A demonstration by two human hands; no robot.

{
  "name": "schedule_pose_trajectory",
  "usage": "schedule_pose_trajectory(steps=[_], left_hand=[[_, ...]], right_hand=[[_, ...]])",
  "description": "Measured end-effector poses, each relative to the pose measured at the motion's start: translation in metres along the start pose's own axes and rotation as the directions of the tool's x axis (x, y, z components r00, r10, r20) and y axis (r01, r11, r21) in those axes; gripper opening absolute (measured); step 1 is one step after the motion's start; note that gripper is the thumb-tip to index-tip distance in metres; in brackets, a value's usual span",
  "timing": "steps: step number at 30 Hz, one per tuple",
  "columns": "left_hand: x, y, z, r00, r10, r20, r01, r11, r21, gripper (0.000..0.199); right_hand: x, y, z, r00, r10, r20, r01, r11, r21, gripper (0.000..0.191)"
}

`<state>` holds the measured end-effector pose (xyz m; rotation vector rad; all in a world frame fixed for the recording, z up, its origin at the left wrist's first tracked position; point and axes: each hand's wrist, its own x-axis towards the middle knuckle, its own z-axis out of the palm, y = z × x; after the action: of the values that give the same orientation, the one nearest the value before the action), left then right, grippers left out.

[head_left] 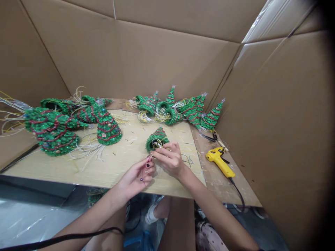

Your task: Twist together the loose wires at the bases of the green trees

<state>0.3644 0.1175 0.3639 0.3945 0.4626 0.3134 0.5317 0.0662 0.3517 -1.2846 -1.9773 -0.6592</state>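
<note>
A small green Christmas tree (159, 133) lies on the board in front of me, its hollow base turned toward me. Thin white and yellow wires (157, 143) come out of that base. Just in front of it, my right hand (171, 159) pinches the wires. My left hand (141, 177) is closed beside it, thumb and forefinger pressed together at the wire ends. The fingertips of both hands almost meet, and the exact spot they grip is too small to see clearly.
Decorated trees with loose wires lie to the left (56, 129) and along the back (192, 109). A yellow glue gun (221, 162) rests at the right beside black-handled cutters (209, 136). Wire scraps litter the board (136, 122). Tall cardboard walls (167, 59) enclose the back and sides.
</note>
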Motion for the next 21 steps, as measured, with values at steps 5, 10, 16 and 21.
schedule_pose_trajectory(steps=[5,10,16,21], left_hand=[[0.0,0.009,-0.004,0.994,0.108,0.02,-0.109,0.937,0.333,0.016],[-0.001,0.031,-0.007,0.956,0.234,0.174,-0.28,0.571,0.772,0.027],[-0.008,0.052,0.004,0.823,0.266,0.503,-0.363,-0.434,0.824,0.027],[-0.006,0.058,0.01,0.683,0.034,0.73,-0.369,-0.846,0.385,0.024]], right_hand=[[0.001,0.0,-0.002,1.0,-0.023,-0.005,0.023,1.0,0.007,0.02],[0.004,-0.003,-0.001,0.999,0.01,0.046,-0.01,1.0,0.003,0.019],[0.008,-0.006,0.001,0.998,0.04,0.049,-0.041,0.999,0.025,0.017],[0.01,-0.006,0.001,0.987,0.155,0.026,-0.157,0.983,0.094,0.017]])
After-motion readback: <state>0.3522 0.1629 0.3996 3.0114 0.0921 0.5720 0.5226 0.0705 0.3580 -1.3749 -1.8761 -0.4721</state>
